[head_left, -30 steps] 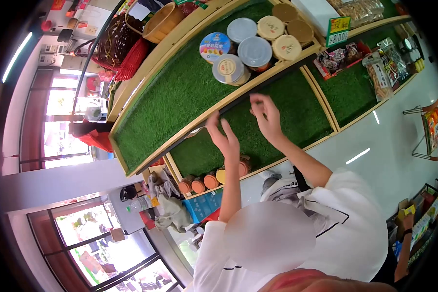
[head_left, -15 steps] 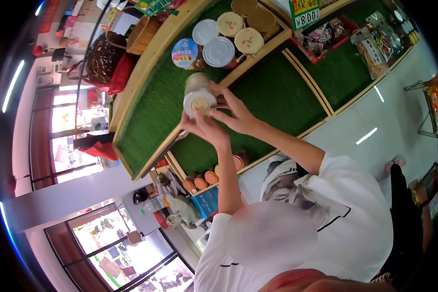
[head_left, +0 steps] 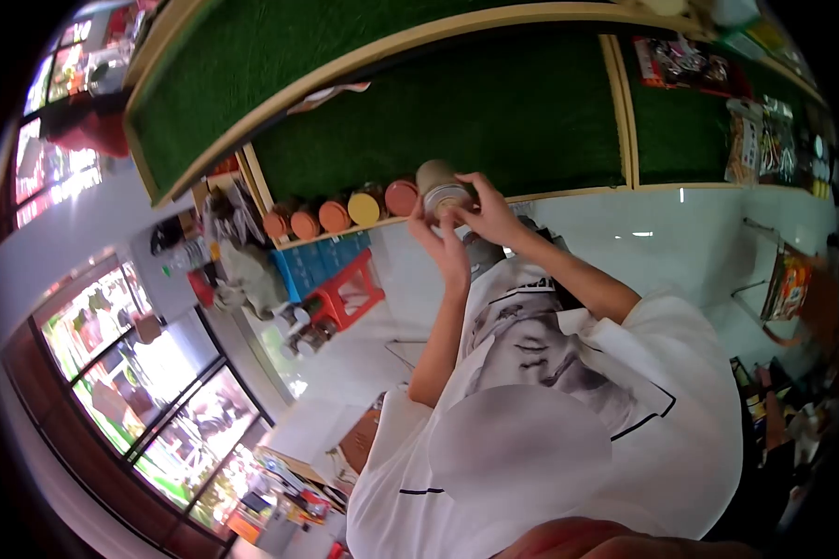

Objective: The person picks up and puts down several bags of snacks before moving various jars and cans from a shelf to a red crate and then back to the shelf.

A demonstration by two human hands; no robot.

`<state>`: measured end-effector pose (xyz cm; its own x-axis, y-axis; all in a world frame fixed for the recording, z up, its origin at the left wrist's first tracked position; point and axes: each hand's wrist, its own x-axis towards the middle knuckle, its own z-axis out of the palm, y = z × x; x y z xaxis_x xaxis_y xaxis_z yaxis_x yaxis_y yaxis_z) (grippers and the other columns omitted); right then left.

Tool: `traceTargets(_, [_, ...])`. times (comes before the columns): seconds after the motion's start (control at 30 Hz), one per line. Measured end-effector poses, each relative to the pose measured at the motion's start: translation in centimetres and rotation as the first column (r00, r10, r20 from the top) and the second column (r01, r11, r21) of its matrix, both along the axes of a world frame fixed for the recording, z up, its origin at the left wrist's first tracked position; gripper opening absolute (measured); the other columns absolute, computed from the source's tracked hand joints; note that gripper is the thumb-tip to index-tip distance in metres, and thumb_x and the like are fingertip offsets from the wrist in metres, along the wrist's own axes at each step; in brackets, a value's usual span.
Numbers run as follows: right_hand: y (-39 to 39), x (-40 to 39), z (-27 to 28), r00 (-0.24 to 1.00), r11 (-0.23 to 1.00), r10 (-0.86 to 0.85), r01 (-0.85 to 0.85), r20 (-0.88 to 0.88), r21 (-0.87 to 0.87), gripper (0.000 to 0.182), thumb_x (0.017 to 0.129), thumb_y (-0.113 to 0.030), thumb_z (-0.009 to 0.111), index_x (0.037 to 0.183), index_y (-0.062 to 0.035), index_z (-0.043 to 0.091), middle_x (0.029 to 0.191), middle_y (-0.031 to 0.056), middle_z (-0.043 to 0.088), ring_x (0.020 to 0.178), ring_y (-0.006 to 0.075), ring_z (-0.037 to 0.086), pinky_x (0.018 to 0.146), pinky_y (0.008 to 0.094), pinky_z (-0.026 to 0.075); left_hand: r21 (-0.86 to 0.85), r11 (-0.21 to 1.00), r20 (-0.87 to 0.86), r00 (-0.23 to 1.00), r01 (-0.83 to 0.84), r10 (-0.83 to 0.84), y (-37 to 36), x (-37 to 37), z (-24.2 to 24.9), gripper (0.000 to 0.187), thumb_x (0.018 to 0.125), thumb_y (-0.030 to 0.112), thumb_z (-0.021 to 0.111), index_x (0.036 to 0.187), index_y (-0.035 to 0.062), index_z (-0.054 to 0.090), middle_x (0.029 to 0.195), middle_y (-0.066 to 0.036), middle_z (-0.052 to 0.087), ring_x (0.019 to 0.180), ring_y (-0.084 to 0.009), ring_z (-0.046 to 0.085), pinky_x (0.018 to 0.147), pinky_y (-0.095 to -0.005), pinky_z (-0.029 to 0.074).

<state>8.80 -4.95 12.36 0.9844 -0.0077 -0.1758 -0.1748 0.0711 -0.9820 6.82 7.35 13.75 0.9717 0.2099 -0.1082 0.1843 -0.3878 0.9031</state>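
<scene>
A jar [head_left: 435, 174] with a pale label on its lid is held up between my two hands, close to the front edge of the lower green shelf. My left hand [head_left: 441, 244] closes its fingers on the lid end, from the left and below. My right hand [head_left: 490, 212] grips the same jar from the right, its thumb near the lid. Just left of the jar, a row of several lidded jars lines the shelf's front edge, among them a yellow-lidded jar [head_left: 365, 206] and a red-lidded jar [head_left: 401, 197].
Green matting covers the lower shelf [head_left: 466, 112], and a wooden rail [head_left: 391, 65] edges the upper shelf above it. Packaged goods [head_left: 760, 140] sit at the far right. A red plastic stool [head_left: 350, 293] and a blue box [head_left: 317, 265] stand below the shelf.
Both hands have brought the jar down from the upper shelf area to the lower shelf's front edge, beside the row of jars. The camera view has tilted downward.
</scene>
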Motion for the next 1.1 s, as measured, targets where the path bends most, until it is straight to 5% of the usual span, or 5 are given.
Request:
traceTargets(0.2, [1.0, 0.4, -9.6, 0.994, 0.967, 0.099, -0.108, -0.052, -0.229, 0.056, 0.084, -0.012, 0.073, 0.132, -0.0033, 0.045, 0.130, 0.0185, 0.054, 0.120, 0.0316, 0.057, 0.094, 0.0376, 0.050, -0.381, 0.913, -0.175, 0.981, -0.149, 0.088, 1.1, -0.4, -8.7, 0.059, 0.095, 0.015, 0.058, 0.144, -0.0031, 0.030, 0.143, -0.019, 0.037, 0.133, -0.0307, 0.043, 0.106, -0.0385, 0.040])
traceTargets(0.57, [4.2, 4.8, -15.8, 0.968, 0.890, 0.183, -0.236, -0.169, -0.390, 0.060, 0.087, -0.029, 0.071, 0.136, -0.0015, 0.048, 0.125, 0.0232, 0.061, 0.113, 0.0348, 0.063, 0.094, 0.0396, 0.050, -0.495, 0.865, -0.339, 0.935, -0.088, -0.099, 5.8, 2.8, -11.9, 0.070, 0.093, 0.026, 0.062, 0.147, -0.0037, 0.030, 0.148, -0.021, 0.038, 0.137, -0.0303, 0.040, 0.107, -0.0360, 0.038])
traceTargets(0.67, [4.0, 5.7, -15.2, 0.965, 0.875, 0.183, -0.247, -0.187, -0.417, 0.059, 0.087, -0.028, 0.070, 0.134, 0.0005, 0.050, 0.118, 0.0250, 0.064, 0.108, 0.0375, 0.065, 0.090, 0.0410, 0.053, -0.033, 0.978, -0.165, 0.964, 0.205, -0.207, 5.8, 2.6, -13.7, 0.069, 0.092, 0.023, 0.062, 0.147, -0.0035, 0.030, 0.153, -0.025, 0.030, 0.140, -0.0361, 0.035, 0.110, -0.0398, 0.036])
traceTargets(0.9, [3.8, 4.1, -15.0, 0.944, 0.870, 0.124, -0.251, -0.306, -0.425, 0.056, 0.089, -0.039, 0.066, 0.125, 0.0023, 0.056, 0.108, 0.0285, 0.066, 0.098, 0.0408, 0.067, 0.083, 0.0449, 0.055, 0.327, 0.823, -0.163, 0.886, 0.465, -0.435, 4.7, 0.8, -14.2, 0.074, 0.089, 0.021, 0.061, 0.149, -0.0022, 0.025, 0.156, -0.034, 0.011, 0.141, -0.0511, 0.024, 0.116, -0.0500, 0.027])
traceTargets(1.1, [-2.0, 3.2, -11.7, 0.948, 0.937, 0.172, -0.241, -0.268, -0.252, 0.042, 0.092, -0.032, 0.064, 0.118, 0.0002, 0.063, 0.100, 0.0164, 0.072, 0.087, 0.0227, 0.071, 0.074, 0.0336, 0.056, 0.471, 0.680, -0.308, 0.827, 0.562, -0.470, 4.5, 4.8, -11.6, 0.058, 0.091, 0.026, 0.061, 0.137, -0.0035, 0.043, 0.139, -0.034, 0.042, 0.130, -0.0507, 0.039, 0.109, -0.0509, 0.034])
